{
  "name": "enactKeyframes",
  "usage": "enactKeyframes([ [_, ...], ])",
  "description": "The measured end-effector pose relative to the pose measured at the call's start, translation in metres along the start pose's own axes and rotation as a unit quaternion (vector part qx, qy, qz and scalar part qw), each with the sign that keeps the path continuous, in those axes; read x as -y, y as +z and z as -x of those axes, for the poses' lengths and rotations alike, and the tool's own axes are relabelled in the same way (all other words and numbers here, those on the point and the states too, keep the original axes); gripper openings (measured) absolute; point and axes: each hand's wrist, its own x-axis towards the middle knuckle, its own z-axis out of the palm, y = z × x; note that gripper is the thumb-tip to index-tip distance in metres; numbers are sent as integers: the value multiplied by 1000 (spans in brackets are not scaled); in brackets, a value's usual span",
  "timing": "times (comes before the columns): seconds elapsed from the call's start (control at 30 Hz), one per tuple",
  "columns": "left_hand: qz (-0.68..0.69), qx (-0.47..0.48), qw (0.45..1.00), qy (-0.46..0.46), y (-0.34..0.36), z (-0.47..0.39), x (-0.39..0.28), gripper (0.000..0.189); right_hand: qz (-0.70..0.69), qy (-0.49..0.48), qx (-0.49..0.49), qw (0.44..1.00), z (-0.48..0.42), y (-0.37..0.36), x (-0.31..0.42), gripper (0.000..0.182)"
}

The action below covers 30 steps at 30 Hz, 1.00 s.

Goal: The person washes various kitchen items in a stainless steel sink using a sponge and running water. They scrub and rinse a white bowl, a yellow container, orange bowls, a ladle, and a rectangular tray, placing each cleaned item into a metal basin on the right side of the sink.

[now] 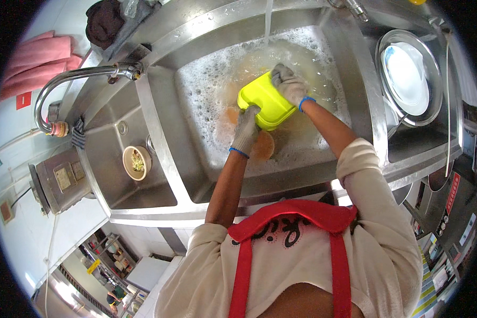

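Note:
A bright yellow-green plastic container [264, 101] is tilted just over the soapy water in the middle basin of a steel sink [190, 175]. My left hand [246, 129], in a grey-white knit glove with a blue cuff edge, grips its near left rim. Gloved the same way, my right hand [289, 84] lies on the container's far right side, fingers bent over the edge. A thin stream of water [268, 24] falls into the basin beyond my hands. Round orange-brown shapes [263, 145] show under the water beside my left hand; what they are cannot be told.
The left basin holds a beige bowl [137, 163] with food scraps. A curved steel faucet [79, 73] reaches over the sink's left side. In the right basin, white plates [405, 77] lie in a round metal basin [435, 107]. Pink cloths [43, 59] hang at upper left. A person [113, 300] is far off, lower left.

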Motion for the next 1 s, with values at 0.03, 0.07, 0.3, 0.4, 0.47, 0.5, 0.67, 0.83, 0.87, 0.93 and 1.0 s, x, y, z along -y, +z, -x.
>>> enactKeyframes([
  [0.03,-14,-4,1000,-2,-3,-5,5,30,98,1,-2,995,-5,16,-28,31],
  [0.07,20,-1,1000,20,-3,-9,8,30,196,2,-5,981,-7,28,-57,28],
  [0.3,25,-37,999,21,-4,-1,-5,32,73,-89,96,989,40,-40,48,39],
  [0.4,44,-19,998,30,2,0,-8,32,164,-17,45,985,12,-9,3,35],
  [0.47,32,-45,998,23,-3,2,-5,32,191,4,79,978,7,-8,7,32],
  [0.5,1,-65,998,13,-1,3,-9,32,210,15,95,973,5,-14,10,31],
  [0.67,81,-26,996,13,12,4,-14,29,264,183,122,939,7,4,-43,41],
  [0.83,93,64,993,39,2,-22,1,37,113,-121,3,986,2,19,-41,41],
  [0.87,114,71,990,39,-11,-21,5,38,51,-102,0,993,6,8,24,38],
  [0.93,149,137,979,30,-7,-18,-5,40,-16,-84,-4,996,25,-23,93,34],
  [1.0,179,115,977,-5,2,-7,-18,41,-45,-114,24,992,37,-26,102,32],
])
